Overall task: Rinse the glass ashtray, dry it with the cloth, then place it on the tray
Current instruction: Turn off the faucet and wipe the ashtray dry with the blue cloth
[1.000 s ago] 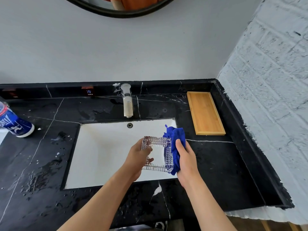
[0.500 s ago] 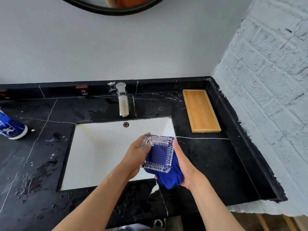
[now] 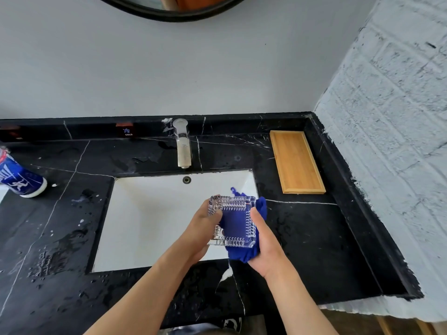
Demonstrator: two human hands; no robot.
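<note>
Glass ashtray (image 3: 233,221) sits tilted over the sink's (image 3: 150,213) near right corner, left hand (image 3: 202,229) gripping its left edge, right hand (image 3: 267,245) pressing the blue cloth (image 3: 242,253) beneath it. Farther right, the wooden tray (image 3: 297,162) lies on the counter (image 3: 314,238).

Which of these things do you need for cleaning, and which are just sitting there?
Needed: square clear glass ashtray, blue cloth, flat wooden tray, white sink, left hand, right hand.

Lying about: blue can, round black-framed mirror.
</note>
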